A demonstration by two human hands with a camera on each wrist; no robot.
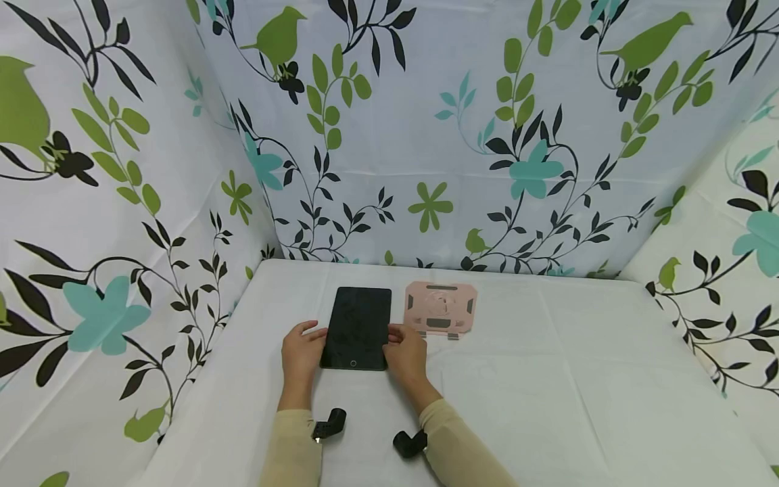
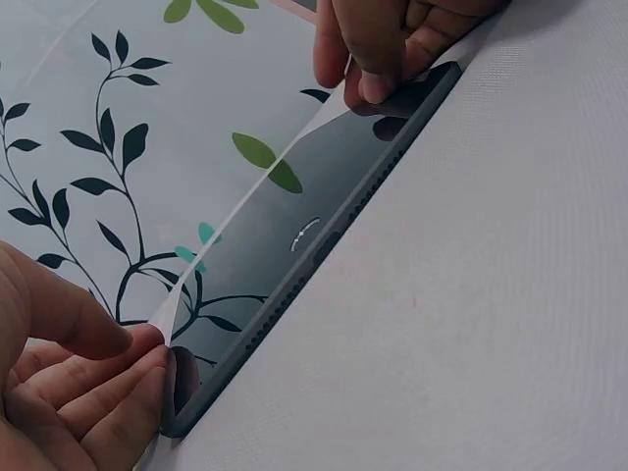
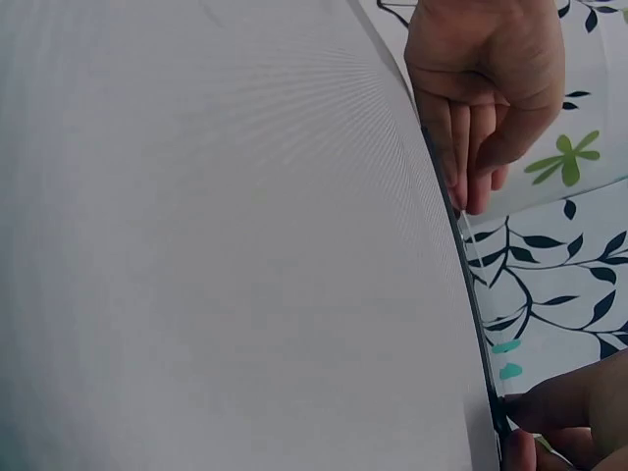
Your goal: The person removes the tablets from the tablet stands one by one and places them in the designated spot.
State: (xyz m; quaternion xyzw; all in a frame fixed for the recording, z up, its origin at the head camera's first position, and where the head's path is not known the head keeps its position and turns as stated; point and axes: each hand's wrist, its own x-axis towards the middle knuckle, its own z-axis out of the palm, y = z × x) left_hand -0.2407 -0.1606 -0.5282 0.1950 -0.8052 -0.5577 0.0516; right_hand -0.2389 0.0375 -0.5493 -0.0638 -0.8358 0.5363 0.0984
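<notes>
A black tablet [image 1: 356, 326] lies screen up on the white table, its round button on the near side. A clear sheet, seemingly a screen film [image 2: 238, 209], is raised off the screen along the near end in the left wrist view; its edge shows as a pale line and its surface reflects the printed cloth. My left hand [image 1: 302, 355] pinches one near corner of this film beside the tablet's left side. At the opposite corner, my right hand [image 1: 406, 353] pinches the film between thumb and fingers. How far the film extends over the screen is hard to tell.
A pink tablet case [image 1: 447, 306] with dark slots and small dark tabs lies just right of the tablet. White cloth covers the table [image 1: 548, 379]. Printed fabric walls [image 1: 389, 135] stand at the back and both sides. Black wrist cameras [image 1: 329, 425] sit on both sleeves.
</notes>
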